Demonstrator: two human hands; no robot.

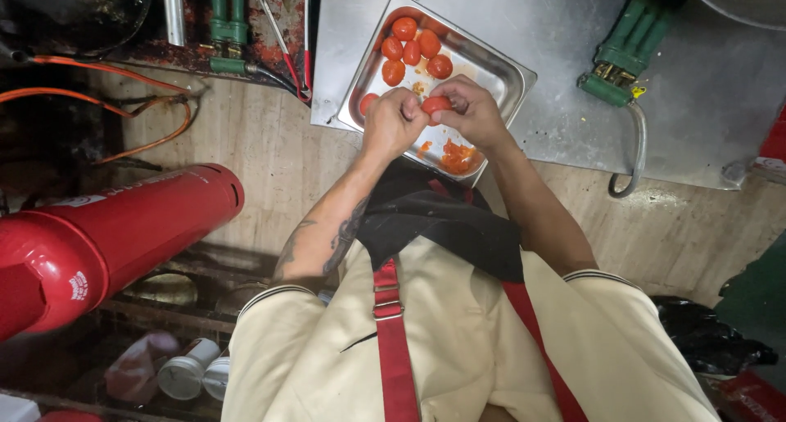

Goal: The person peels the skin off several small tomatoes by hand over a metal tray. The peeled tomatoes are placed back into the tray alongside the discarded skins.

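Note:
Both my hands meet over a steel tray on a metal counter. My left hand and my right hand together grip one red tomato between the fingertips. Several whole tomatoes lie at the tray's far end. A wet heap of tomato pulp sits at the near end, just below my right hand. Another tomato peeks out beside my left hand.
A large red gas cylinder lies at the left. Orange hoses and green pipe fittings are at the top left. A green valve with a grey hose rests on the steel counter. Jars stand below.

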